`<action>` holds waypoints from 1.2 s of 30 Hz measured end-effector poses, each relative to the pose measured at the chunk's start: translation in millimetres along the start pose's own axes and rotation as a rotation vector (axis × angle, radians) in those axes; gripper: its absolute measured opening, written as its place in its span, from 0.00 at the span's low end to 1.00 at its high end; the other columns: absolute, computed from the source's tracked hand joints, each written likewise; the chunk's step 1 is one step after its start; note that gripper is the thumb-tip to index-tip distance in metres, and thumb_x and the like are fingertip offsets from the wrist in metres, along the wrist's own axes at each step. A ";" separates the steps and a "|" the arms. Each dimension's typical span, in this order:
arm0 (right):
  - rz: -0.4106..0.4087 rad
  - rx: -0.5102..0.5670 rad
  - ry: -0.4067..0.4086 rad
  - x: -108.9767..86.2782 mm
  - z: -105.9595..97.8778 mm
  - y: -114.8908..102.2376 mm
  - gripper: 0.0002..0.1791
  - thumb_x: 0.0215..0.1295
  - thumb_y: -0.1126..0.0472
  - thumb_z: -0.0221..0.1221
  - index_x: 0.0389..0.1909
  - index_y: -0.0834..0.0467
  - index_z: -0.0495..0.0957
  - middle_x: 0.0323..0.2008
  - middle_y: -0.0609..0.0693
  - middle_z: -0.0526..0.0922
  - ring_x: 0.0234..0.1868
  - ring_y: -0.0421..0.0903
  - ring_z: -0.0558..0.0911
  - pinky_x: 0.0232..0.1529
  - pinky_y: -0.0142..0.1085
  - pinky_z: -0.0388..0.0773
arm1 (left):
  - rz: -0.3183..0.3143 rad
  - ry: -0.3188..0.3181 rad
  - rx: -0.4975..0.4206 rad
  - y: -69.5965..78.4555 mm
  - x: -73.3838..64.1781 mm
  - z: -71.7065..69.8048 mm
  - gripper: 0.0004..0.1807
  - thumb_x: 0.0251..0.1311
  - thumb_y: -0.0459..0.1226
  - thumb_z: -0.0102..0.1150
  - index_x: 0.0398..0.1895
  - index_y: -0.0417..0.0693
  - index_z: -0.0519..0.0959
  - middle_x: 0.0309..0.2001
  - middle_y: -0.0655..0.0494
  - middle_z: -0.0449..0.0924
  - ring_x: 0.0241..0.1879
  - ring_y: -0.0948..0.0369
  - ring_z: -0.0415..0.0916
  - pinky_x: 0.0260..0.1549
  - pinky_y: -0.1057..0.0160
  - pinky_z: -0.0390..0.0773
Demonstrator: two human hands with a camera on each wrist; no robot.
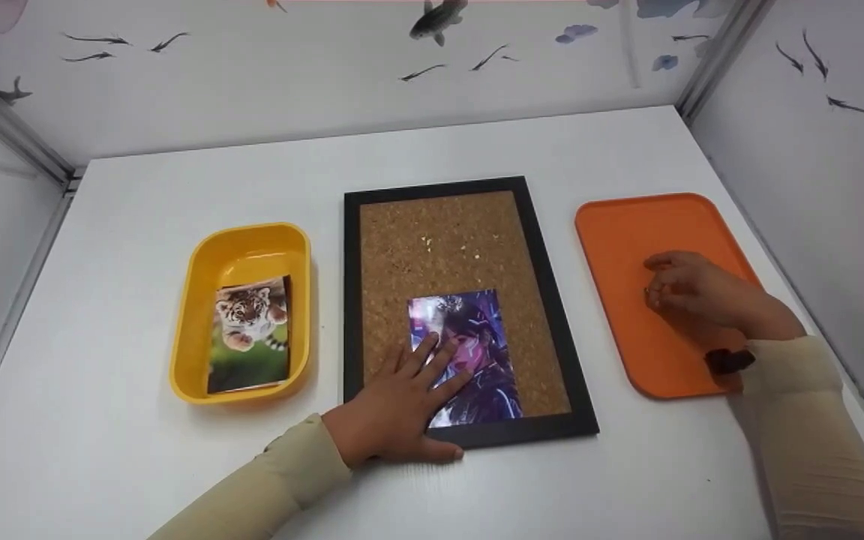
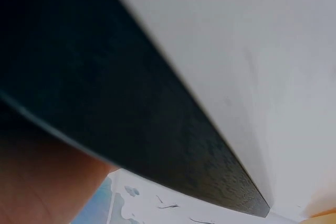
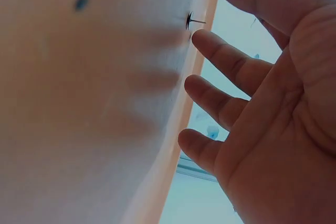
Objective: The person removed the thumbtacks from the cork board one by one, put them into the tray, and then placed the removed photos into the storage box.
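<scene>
My left hand (image 1: 402, 405) lies flat with spread fingers on a glossy purple-blue picture card (image 1: 477, 390). The card rests on the lower part of a black-framed cork board (image 1: 439, 225). Over the orange tray (image 1: 672, 217), my right hand (image 1: 702, 296) has its fingertips low, close to the surface. The right wrist view shows two thumbtacks (image 3: 195, 21) on the tray, pins up, beside the fingertips. Its thumb and index tips are cut off or hidden there, so whether they pinch a tack cannot be seen. The left wrist view shows mostly the black frame edge (image 2: 131, 103).
Left of the board is a yellow tray (image 1: 184, 322) with a stack of picture cards, a tiger cub card (image 1: 252, 330) on top. Several small shiny specks (image 1: 426, 243) dot the upper cork. White panels (image 1: 252, 90) enclose the white table (image 1: 139, 465) at back and sides.
</scene>
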State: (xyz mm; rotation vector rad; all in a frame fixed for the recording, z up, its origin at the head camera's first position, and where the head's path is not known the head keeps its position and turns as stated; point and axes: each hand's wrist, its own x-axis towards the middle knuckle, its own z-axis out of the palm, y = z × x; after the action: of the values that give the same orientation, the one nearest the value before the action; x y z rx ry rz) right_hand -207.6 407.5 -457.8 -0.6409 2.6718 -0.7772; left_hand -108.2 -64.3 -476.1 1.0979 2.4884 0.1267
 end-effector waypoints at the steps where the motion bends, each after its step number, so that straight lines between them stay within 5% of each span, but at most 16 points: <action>1: 0.000 0.000 -0.002 0.1 -0.1 0.0 0.13 0.63 0.74 0.62 0.29 0.51 0.82 0.63 0.62 0.69 0.65 0.63 0.62 0.61 0.64 0.61 | -0.003 -0.004 -0.002 0.0 -0.1 0.0 0.56 0.52 0.79 0.38 0.79 0.73 0.33 0.79 0.57 0.22 0.75 0.50 0.15 0.68 0.37 0.27; 14: 0.082 0.071 -0.017 -1.5 -2.8 -1.9 0.09 0.65 0.70 0.63 0.30 0.53 0.84 0.66 0.62 0.66 0.68 0.63 0.60 0.62 0.59 0.61 | 0.013 0.019 0.017 1.3 -2.3 -1.5 0.55 0.53 0.78 0.39 0.80 0.69 0.36 0.79 0.55 0.23 0.76 0.49 0.17 0.69 0.37 0.29; 36: 0.077 0.084 -0.012 -2.4 -0.6 4.8 0.03 0.67 0.64 0.64 0.39 0.54 0.82 0.66 0.61 0.66 0.68 0.64 0.59 0.64 0.65 0.58 | 0.014 0.000 0.004 -0.4 -0.7 0.0 0.55 0.53 0.79 0.38 0.79 0.71 0.33 0.79 0.57 0.20 0.75 0.50 0.15 0.68 0.37 0.27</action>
State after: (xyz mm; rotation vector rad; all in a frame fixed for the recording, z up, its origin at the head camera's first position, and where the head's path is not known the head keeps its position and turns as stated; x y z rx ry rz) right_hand -207.3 412.7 -459.6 -0.5170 2.6199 -0.8567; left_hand -108.1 -65.1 -476.0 1.1170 2.4828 0.1260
